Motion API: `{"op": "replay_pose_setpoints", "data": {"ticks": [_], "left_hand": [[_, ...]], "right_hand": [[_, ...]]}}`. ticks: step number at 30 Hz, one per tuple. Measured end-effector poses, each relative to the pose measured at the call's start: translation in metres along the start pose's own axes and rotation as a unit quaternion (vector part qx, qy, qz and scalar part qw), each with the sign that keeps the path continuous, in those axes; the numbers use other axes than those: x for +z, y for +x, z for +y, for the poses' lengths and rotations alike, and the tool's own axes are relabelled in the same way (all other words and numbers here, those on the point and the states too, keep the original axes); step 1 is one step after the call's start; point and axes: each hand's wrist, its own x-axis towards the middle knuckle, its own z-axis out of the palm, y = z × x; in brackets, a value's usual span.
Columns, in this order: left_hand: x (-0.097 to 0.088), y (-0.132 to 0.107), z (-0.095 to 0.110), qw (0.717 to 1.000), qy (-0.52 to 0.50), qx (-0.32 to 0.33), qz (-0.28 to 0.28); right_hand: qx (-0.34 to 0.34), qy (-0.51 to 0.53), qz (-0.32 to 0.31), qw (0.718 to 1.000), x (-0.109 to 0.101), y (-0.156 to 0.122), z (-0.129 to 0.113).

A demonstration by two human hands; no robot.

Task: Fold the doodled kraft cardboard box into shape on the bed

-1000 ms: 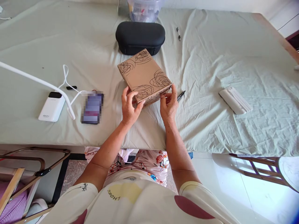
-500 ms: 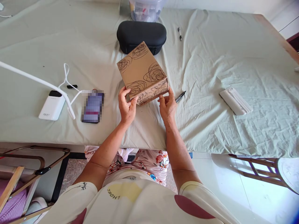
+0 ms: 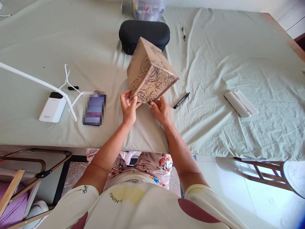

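Note:
A brown cardboard box [image 3: 150, 72] with black scribbled rose drawings is held up off the table, tipped on edge so its far end points upward. My left hand [image 3: 128, 106] grips its lower left corner, thumb on the near face. My right hand [image 3: 160, 109] holds the lower edge from beneath, fingers curled under the box. A black marker pen [image 3: 181, 100] lies on the cloth just right of my right hand.
A pale green cloth [image 3: 226, 63] covers the table. A black oval case [image 3: 144, 33] sits behind the box, with a clear plastic tub [image 3: 147, 9] further back. A white power bank [image 3: 52, 107], white cable and phone [image 3: 94, 108] lie at left. A white flat object [image 3: 240, 103] lies at right.
The box has been lifted and tipped up from lying nearly flat to standing on its near edge. Both hands moved closer together beneath it, uncovering the marker pen.

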Motion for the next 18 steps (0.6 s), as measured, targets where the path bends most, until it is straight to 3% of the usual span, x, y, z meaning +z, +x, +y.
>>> {"op": "replay_pose_setpoints", "data": {"ticks": [5, 13, 18], "left_hand": [[0.000, 0.001, -0.009, 0.996, -0.048, -0.073, -0.003], [-0.004, 0.002, -0.015, 0.988, 0.140, 0.040, 0.058], [0.003, -0.001, -0.003, 0.995, 0.066, 0.005, 0.077]], "right_hand": [[-0.015, -0.002, 0.008, 1.000, 0.002, -0.002, 0.001], [-0.043, -0.001, 0.095, 0.995, 0.004, -0.007, -0.014], [-0.077, -0.027, 0.109, 0.991, 0.009, -0.012, -0.020]]}}
